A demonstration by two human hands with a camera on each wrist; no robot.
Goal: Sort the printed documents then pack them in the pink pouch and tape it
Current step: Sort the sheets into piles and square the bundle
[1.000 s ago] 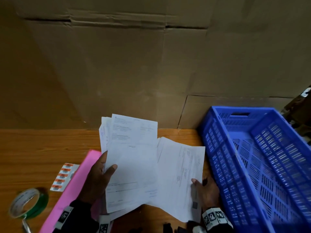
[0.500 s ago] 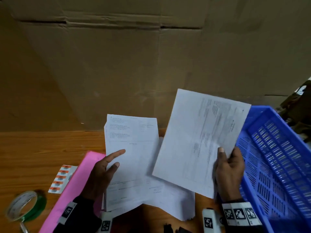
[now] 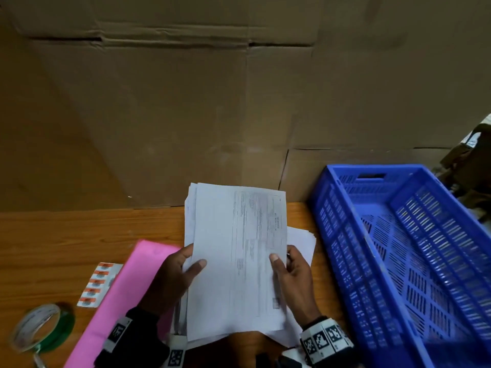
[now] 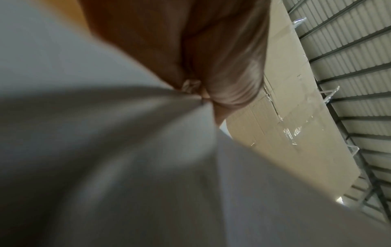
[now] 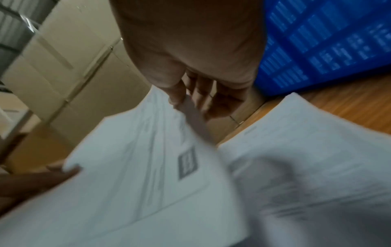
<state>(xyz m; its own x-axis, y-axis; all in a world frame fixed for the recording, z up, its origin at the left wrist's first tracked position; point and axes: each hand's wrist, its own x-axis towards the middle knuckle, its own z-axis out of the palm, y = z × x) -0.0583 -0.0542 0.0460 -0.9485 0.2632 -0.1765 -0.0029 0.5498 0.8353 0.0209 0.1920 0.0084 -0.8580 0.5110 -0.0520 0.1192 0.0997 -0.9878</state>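
Sorting step. My left hand (image 3: 172,277) pinches the printed documents (image 3: 236,261) at their left edge; my right hand (image 3: 292,272) clamps the right edge, thumb on top. Stack raised above the surface (image 3: 66,235); loose sheets (image 3: 300,243) underneath. Pink pouch (image 3: 119,296) lies left, tape roll (image 3: 39,328) beyond. Plan: square edges with light pressure before adding sheets

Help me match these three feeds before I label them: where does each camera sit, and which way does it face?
Head: worn on the head, faces forward and down at the documents, pink pouch and blue crate; shows left hand and right hand.
Left wrist: looks along the left hand, up past blurred paper toward cardboard.
Right wrist: looks along the right hand at the documents.
Head and right wrist share the crate.
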